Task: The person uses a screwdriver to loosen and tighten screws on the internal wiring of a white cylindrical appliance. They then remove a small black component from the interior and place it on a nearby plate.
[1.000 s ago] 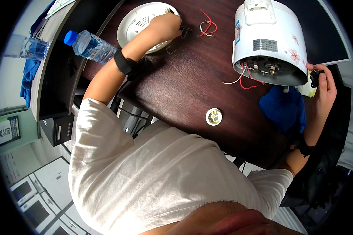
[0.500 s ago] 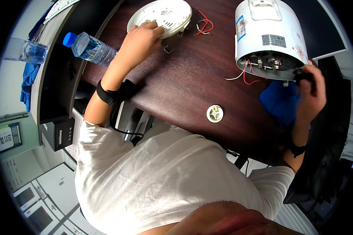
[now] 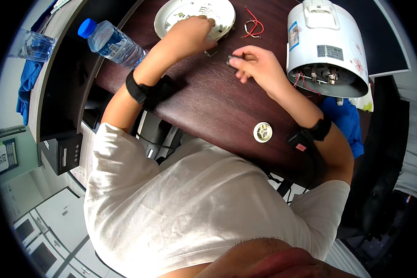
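My left hand (image 3: 190, 38) is closed around the near right rim of a round white plastic base cover (image 3: 166, 16). Its fingers reach inside the rim and the thumb stays outside. A small bent metal piece (image 3: 211, 52) shows just below that hand. Between the cover and a white appliance body, my right hand (image 3: 260, 68) pinches a small dark piece (image 3: 235, 59), too blurred to name. The body (image 3: 326, 39), which looks like a rice cooker, lies on its side. Its open underside faces me, showing metal parts and red wires (image 3: 302, 81).
Loose red and white wires (image 3: 253, 28) lie behind my right hand. A small round white part (image 3: 263, 132) rests near the table's front edge. A water bottle (image 3: 113, 44) lies beside my left forearm. Blue cloth (image 3: 343, 118) sits below the appliance, by my right forearm.
My right hand has moved left from the appliance's lower edge to near the base cover, carrying the small dark piece. My left hand stays at the cover. The whole view has shifted slightly.
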Motion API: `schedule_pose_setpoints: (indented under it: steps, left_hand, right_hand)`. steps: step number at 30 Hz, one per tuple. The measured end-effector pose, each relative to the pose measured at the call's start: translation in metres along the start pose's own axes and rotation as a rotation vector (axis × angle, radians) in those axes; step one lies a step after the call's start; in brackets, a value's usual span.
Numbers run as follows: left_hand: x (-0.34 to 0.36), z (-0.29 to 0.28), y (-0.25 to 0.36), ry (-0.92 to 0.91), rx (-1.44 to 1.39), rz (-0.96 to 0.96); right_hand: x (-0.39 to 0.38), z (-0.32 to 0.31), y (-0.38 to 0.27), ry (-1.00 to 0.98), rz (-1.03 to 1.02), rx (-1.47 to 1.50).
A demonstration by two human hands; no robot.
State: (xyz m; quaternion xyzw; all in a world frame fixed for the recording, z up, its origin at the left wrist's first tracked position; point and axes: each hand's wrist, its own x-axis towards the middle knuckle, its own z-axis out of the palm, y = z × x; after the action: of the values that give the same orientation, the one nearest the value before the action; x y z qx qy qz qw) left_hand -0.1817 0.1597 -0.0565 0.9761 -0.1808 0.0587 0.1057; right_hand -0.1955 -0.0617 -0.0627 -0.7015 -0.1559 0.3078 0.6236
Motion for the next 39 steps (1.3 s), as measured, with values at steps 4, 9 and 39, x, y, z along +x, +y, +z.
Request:
schedule_pose_setpoints:
  steps: [4, 9, 39]
  left_hand:
    - [0.010, 0.004, -0.002, -0.092, -0.148, 0.013]
    - [0.001, 0.010, -0.006, 0.021, -0.275, 0.062]
    - [0.001, 0.030, -0.014, 0.082, -0.478, 0.055]
  right_hand:
    - [0.031, -0.001, 0.011, 0.023, 0.149, 0.298]
    - [0.051, -0.001, 0.028, 0.095, 0.116, 0.389]
    - [0.061, 0.011, 0.035, 0.221, 0.037, 0.335]
